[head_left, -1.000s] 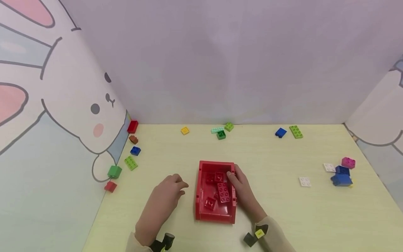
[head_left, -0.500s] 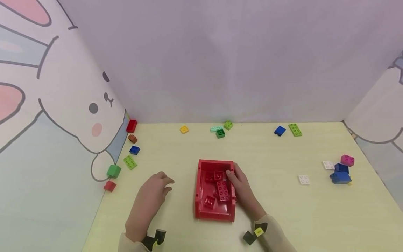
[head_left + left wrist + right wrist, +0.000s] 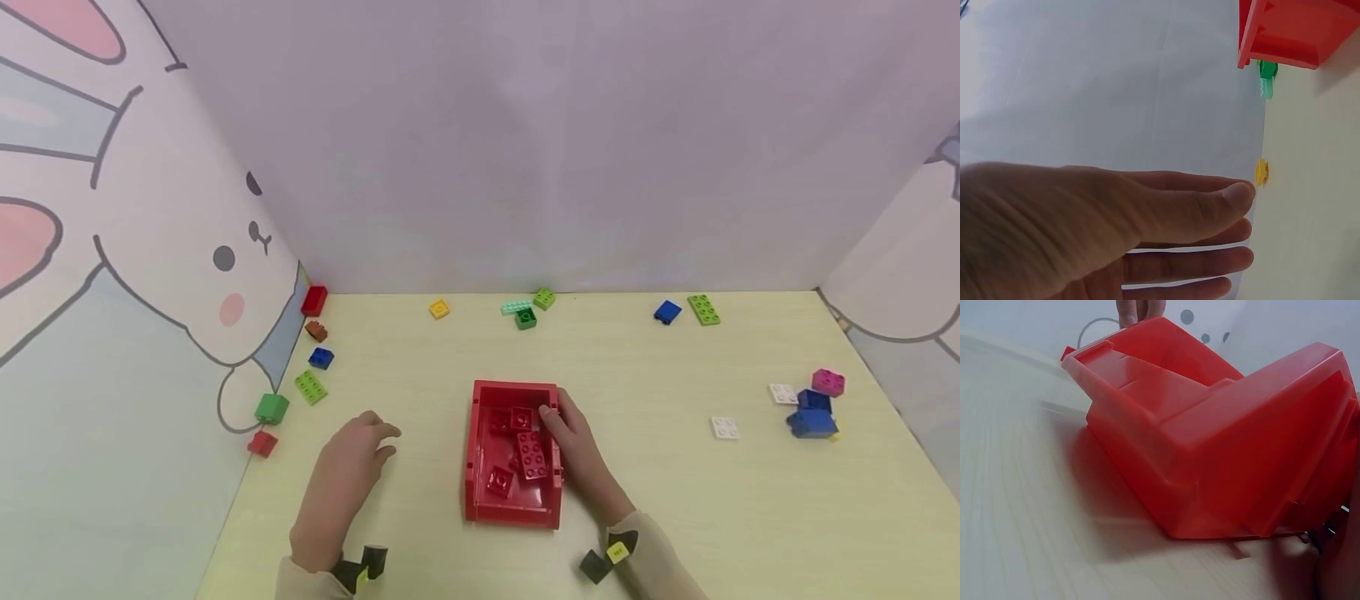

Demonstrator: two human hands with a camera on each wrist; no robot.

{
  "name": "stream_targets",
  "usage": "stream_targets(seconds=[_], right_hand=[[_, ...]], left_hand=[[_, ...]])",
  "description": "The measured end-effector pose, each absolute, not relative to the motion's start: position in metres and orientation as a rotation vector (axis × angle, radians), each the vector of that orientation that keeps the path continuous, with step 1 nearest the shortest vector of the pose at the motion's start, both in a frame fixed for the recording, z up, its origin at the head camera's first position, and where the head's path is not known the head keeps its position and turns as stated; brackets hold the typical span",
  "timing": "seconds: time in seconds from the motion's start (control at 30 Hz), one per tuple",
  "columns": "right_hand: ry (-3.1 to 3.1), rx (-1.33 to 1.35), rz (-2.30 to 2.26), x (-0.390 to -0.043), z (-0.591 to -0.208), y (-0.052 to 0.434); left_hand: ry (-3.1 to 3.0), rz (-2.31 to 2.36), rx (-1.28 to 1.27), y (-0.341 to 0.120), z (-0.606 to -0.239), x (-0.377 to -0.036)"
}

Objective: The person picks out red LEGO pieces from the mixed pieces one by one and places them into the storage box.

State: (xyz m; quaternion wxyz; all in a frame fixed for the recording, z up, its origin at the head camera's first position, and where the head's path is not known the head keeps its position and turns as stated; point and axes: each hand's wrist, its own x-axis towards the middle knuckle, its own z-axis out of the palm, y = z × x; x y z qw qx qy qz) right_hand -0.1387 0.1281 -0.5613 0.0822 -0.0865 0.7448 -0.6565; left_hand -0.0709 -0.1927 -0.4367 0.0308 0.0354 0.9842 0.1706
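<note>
Overhead, right hand [image 3: 577, 454] fingers clamp red bin [image 3: 480, 492]; left hand's [image 3: 1085, 231] straight.

We see open table [image 3: 637, 500] between the bin [image 3: 513, 512] and the white plate [image 3: 725, 428]. Bricks crowd the left wall [image 3: 112, 400] and far edge; our left hand [image 3: 341, 483] occupies the bin's left.

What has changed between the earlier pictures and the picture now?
The left hand moved away from the red bin, to the left and nearer the person, holding nothing. The right hand kept its grip on the bin's right wall. The bin and the red bricks inside stayed in place.
</note>
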Motion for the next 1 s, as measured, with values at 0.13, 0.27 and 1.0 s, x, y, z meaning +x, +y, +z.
stream_targets(seconds=[0.13, 0.27, 1.0], right_hand=[[2.222, -0.262, -1.963, -0.139, -0.561, 0.129], [2.221, -0.258, -1.966, -0.139, -0.56, 0.129], [2.219, -0.258, -1.969, -0.139, -0.561, 0.128]], left_hand=[[3.035, 0.52, 0.087, -0.199, -0.438, -0.072], [3.038, 0.512, 0.071, -0.207, -0.442, -0.074], [3.038, 0.525, -0.056, -0.242, -0.446, -0.073]])
